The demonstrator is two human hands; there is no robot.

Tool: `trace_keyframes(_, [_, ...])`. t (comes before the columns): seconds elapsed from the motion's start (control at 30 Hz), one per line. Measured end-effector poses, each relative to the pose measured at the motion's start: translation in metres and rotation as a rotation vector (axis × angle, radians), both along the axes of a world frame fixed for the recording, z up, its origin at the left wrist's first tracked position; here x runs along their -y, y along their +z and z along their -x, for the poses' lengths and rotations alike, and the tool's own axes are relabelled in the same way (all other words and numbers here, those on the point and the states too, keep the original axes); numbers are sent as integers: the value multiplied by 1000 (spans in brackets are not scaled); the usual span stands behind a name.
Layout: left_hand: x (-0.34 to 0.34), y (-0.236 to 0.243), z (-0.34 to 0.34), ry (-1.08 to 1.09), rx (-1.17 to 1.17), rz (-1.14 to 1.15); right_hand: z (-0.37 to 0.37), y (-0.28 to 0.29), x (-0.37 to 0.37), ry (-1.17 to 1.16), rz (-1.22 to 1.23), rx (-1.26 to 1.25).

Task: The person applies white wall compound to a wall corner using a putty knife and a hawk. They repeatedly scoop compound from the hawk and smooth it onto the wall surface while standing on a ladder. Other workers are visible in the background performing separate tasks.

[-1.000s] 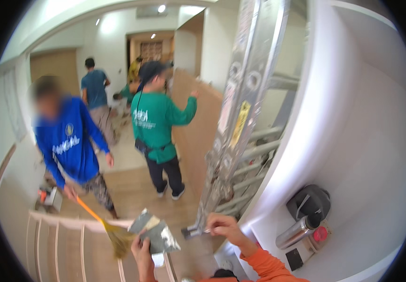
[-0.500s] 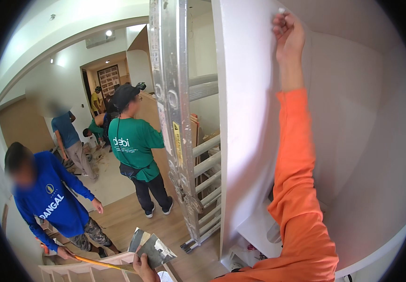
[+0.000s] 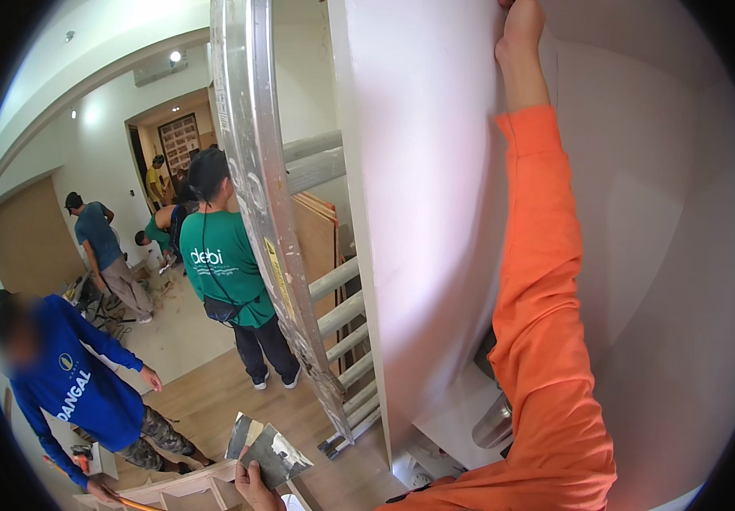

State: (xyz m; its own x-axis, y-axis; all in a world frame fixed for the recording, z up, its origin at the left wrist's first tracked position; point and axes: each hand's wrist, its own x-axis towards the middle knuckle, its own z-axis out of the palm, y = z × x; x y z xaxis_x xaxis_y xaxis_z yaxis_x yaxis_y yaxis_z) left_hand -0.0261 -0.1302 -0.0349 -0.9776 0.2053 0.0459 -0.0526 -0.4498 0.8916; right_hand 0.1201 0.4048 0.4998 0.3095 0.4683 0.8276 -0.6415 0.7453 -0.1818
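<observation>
My right hand (image 3: pixel 522 34) is raised high in an orange sleeve and presses against the white wall (image 3: pixel 435 170) near the top edge of the view; whether it holds anything there is hidden. My left hand (image 3: pixel 254 485) is low at the bottom edge and grips two flat metal putty knives (image 3: pixel 267 450) smeared with grey filler. A tall aluminium ladder (image 3: pixel 269 221) stands right in front of me, beside the wall's edge.
A person in a green shirt (image 3: pixel 227 272) stands by the ladder on the wooden floor. A person in a blue shirt (image 3: pixel 69 383) bends at lower left near white shelving (image 3: pixel 171 492). Other people work farther back. Plywood sheets (image 3: pixel 316 238) lean behind the ladder.
My right hand rose from low near the ladder's foot up the white wall to its top. The view swung upward. My left hand kept hold of the putty knives.
</observation>
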Motion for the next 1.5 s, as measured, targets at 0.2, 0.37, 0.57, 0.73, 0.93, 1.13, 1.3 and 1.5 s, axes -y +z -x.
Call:
trace_keyframes(0.2, [-9,-11,6,0,6,-4,6,-3,11,-104,-23,1])
trace_keyframes(0.37, [-9,-18,7,0,1,4,2,-6,25,-297,40,67])
trace_keyframes(0.57, [-10,-27,11,6,13,6,7,-14,37,-277,67,112])
trace_keyframes(0.73, [-11,-42,20,-20,18,-6,8,-20,43,-192,121,145])
trace_keyframes(0.93, [-8,-72,34,-33,-9,-5,14,-47,43,-253,139,83])
trace_keyframes(1.13, [-8,-84,40,-26,10,-4,15,-57,49,-262,91,99])
trace_keyframes(1.3, [-9,-88,43,-63,14,-28,20,-68,64,-316,50,102])
trace_keyframes(1.5, [-4,-91,46,-41,32,-32,23,-66,82,-302,31,107])
